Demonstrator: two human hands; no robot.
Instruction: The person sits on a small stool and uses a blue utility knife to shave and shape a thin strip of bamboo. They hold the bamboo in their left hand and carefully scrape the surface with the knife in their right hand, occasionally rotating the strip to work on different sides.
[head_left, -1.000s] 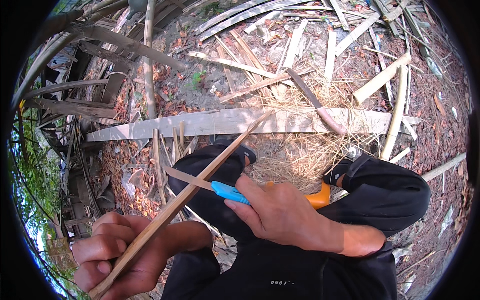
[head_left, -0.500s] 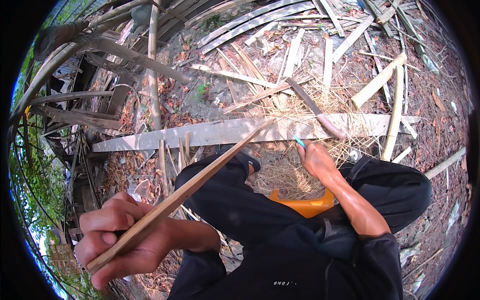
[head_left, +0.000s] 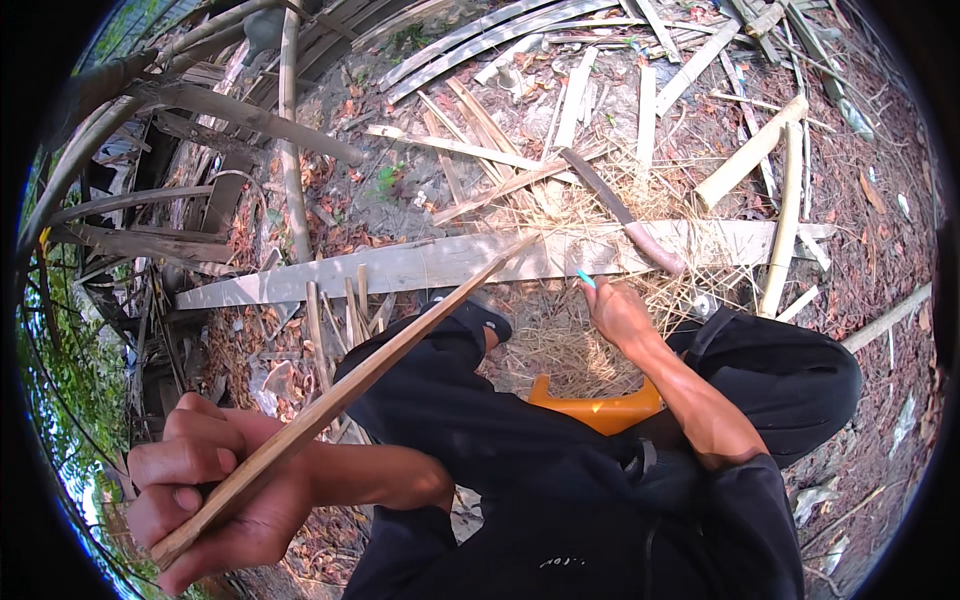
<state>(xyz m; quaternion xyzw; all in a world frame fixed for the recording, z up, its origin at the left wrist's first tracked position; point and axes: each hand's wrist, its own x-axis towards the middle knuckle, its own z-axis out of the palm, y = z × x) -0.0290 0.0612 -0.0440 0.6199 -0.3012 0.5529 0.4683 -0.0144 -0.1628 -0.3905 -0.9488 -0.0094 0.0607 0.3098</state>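
Note:
My left hand [head_left: 225, 490] is closed around the near end of a long wooden stick [head_left: 350, 385], which slants up and away to the right. The stick's far tip appears over a long grey plank [head_left: 370, 270] lying across in front of me. My right hand [head_left: 618, 312] is closed on a slim turquoise pen-like tool [head_left: 586, 278], its end showing at the plank's near edge; the rest is hidden by my fingers. Just beyond that hand, a machete [head_left: 615, 205] with a dark blade and brownish handle rests on the plank, its handle toward me.
An orange plastic stool [head_left: 605, 410] sits between my legs. Wood shavings [head_left: 570, 350] litter the ground. Two pale poles [head_left: 750, 155] [head_left: 788, 220] lie at the right, one across the plank. Cut slats [head_left: 575, 100] are scattered beyond, and stacked timber [head_left: 150, 240] stands at the left.
My left hand and the stick have shifted slightly left and toward me. My right hand has drawn a little left with the turquoise tool. The whole view has also moved slightly.

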